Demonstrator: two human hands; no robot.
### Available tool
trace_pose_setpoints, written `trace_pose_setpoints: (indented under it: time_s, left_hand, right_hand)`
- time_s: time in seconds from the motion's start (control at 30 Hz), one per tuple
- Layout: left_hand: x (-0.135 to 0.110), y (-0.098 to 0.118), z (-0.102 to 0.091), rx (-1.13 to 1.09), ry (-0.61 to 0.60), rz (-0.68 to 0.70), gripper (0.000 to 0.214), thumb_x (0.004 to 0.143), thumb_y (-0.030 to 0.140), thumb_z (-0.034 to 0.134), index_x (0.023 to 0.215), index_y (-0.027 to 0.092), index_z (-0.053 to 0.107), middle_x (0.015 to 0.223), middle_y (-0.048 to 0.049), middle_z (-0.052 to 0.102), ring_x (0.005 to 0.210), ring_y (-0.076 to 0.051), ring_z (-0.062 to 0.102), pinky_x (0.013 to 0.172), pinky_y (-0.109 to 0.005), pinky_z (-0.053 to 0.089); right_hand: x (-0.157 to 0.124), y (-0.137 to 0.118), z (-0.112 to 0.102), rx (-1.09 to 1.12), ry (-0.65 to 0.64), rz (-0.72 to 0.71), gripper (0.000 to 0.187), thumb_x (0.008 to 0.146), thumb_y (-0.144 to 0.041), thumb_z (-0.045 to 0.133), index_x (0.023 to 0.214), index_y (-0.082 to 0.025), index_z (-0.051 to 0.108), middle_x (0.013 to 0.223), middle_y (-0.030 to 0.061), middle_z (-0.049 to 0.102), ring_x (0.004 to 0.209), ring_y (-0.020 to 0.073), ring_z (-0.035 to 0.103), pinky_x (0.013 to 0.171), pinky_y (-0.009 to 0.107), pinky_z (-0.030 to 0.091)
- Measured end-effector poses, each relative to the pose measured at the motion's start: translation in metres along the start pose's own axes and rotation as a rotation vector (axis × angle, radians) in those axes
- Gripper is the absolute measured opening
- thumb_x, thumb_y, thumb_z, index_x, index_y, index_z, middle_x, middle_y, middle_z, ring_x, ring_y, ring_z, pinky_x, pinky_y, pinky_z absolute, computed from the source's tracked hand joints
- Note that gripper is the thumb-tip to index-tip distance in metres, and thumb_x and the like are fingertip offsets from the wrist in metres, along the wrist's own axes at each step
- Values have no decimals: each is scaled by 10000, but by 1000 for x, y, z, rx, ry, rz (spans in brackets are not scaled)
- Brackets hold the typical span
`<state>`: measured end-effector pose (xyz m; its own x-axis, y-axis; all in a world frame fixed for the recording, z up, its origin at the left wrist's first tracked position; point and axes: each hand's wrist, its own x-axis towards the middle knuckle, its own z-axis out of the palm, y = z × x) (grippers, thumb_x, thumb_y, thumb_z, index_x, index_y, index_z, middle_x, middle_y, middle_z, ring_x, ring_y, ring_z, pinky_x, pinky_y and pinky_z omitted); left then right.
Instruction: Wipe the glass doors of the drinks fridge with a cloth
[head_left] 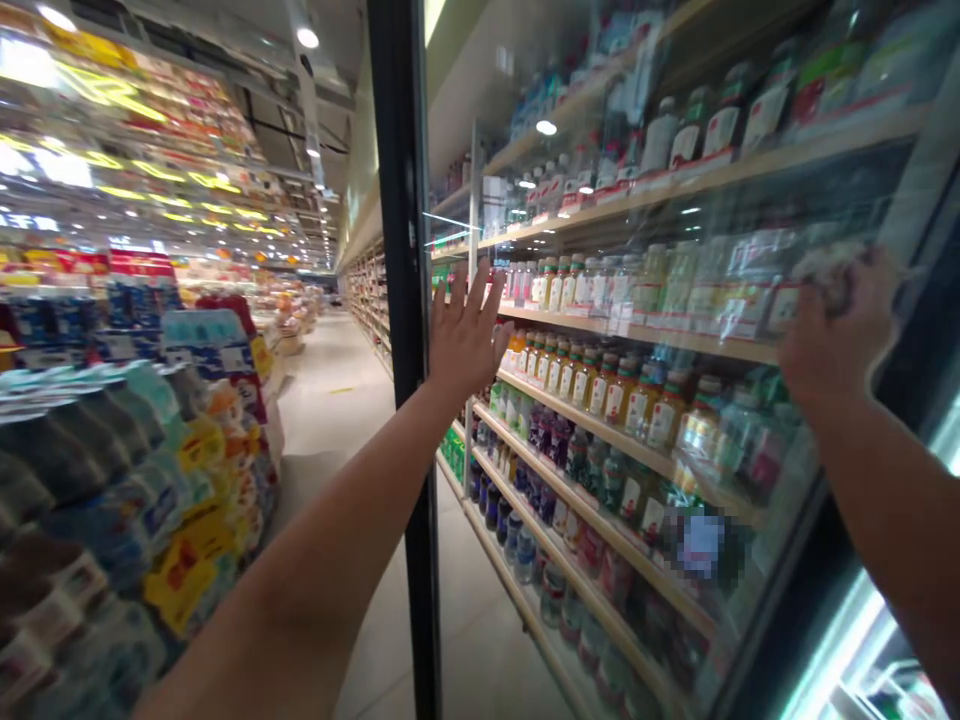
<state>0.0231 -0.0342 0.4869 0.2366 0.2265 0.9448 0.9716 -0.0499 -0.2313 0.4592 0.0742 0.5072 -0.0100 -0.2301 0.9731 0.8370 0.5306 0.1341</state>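
Head view, centre of frame: left hand (466,335) flat against the glass door (600,420), fingers (480,285) spread wide and pointing up, gripping nothing; palm pressed on the pane close to the door's black edge frame (405,300), seemingly to steady or hold the swung-out door.

Right of frame, upper middle: right hand (832,330) curled around a crumpled pale cloth (829,272), fingers closed on it, wad pushed against the same pane near the hinge side. Held bunched so as to give a firm pad against the glass, by the look of it. Blurred there; texture of the cloth hard to tell.

Through and reflected in the glass: wooden shelves (645,335) stacked in rows running from upper right down toward lower centre, packed with bottles (600,385), orange and yellow ones in the middle row, darker purple and blue ones below, white-capped ones higher up. Pixelated patch at lower right of the pane.

Lower right corner: lit cooler interior (862,640) behind the open door.

Left of frame: promotional stack of packaged goods (150,470) in blue and yellow, close beside the left forearm. Centre left: aisle floor (337,400) running back into the store, under ceiling lights in the upper left.
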Motion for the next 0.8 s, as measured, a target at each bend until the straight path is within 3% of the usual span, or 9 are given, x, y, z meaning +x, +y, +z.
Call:
trace_pose_setpoints:
  time_s: [0.07, 0.13, 0.23, 0.33, 0.47, 0.53, 0.63, 0.7, 0.8]
  left_hand:
    - [2, -2, 8, -11, 3, -4, 619, 1033, 413, 359, 1590, 172, 236, 1664, -68, 164, 1551, -262, 25, 1280, -494, 51]
    - [3, -3, 14, -27, -2, -7, 615, 1036, 413, 347, 1590, 173, 235, 1665, -67, 159, 1551, -257, 23, 1280, -492, 50]
    - [4, -6, 22, -43, -4, -10, 611, 1039, 420, 333, 1591, 180, 232, 1667, -61, 152, 1552, -246, 8, 1280, -492, 45]
    - [5, -8, 31, -57, 7, -9, 618, 1039, 437, 341, 1588, 175, 236, 1665, -68, 165, 1552, -243, 15, 1281, -480, 41]
    - [7, -12, 42, -90, 54, 8, 636, 1032, 463, 363, 1589, 181, 238, 1659, -79, 192, 1552, -254, 50, 1279, -482, 31]
    - [7, -15, 47, -115, 83, 18, 638, 1029, 476, 368, 1589, 196, 242, 1657, -77, 201, 1551, -260, 70, 1277, -486, 32]
    - [8, -17, 51, -149, 101, 26, 635, 1027, 484, 363, 1586, 203, 253, 1653, -78, 219, 1549, -268, 91, 1276, -488, 45]
    - [8, -18, 52, -153, 103, 30, 634, 1028, 484, 356, 1584, 194, 259, 1650, -85, 226, 1548, -274, 93, 1274, -493, 54]
    - [8, -18, 53, -147, 99, 32, 633, 1028, 479, 348, 1580, 177, 269, 1648, -97, 228, 1547, -282, 96, 1271, -499, 56]
  right_hand:
    - [-17, -23, -4, -22, -27, 155, 509, 1005, -375, 471, 1432, -103, 515, 1518, 185, 461, 1433, 390, 408, 1139, 640, 363]
    - [-45, -49, -10, -26, -116, 117, 515, 1008, -312, 473, 1472, -87, 466, 1550, 202, 412, 1478, 372, 339, 1195, 607, 333]
    - [-100, -77, -22, 2, -219, -82, 580, 973, -190, 531, 1533, -168, 386, 1549, 161, 433, 1477, 334, 356, 1207, 550, 370]
    - [-132, -81, -31, 38, -433, -357, 694, 927, -113, 577, 1564, -196, 314, 1502, 149, 502, 1454, 307, 403, 1187, 519, 412]
    - [-86, -49, -21, 21, -381, -392, 648, 932, -165, 569, 1542, -252, 367, 1463, 114, 553, 1437, 257, 437, 1197, 460, 410]
    - [-38, -23, -7, -29, -246, -233, 566, 945, -229, 535, 1502, -254, 439, 1489, 100, 528, 1446, 258, 424, 1198, 489, 396]
    - [23, 9, 15, -115, -199, -19, 622, 910, -247, 505, 1512, -125, 411, 1545, 169, 437, 1481, 303, 357, 1211, 551, 329]
    - [37, 12, 23, -146, -191, 86, 672, 889, -245, 502, 1530, -94, 370, 1568, 182, 395, 1503, 320, 305, 1217, 576, 287]
    - [18, -13, 25, -136, -168, 95, 653, 913, -275, 482, 1538, -130, 367, 1586, 151, 376, 1519, 299, 273, 1222, 572, 278]
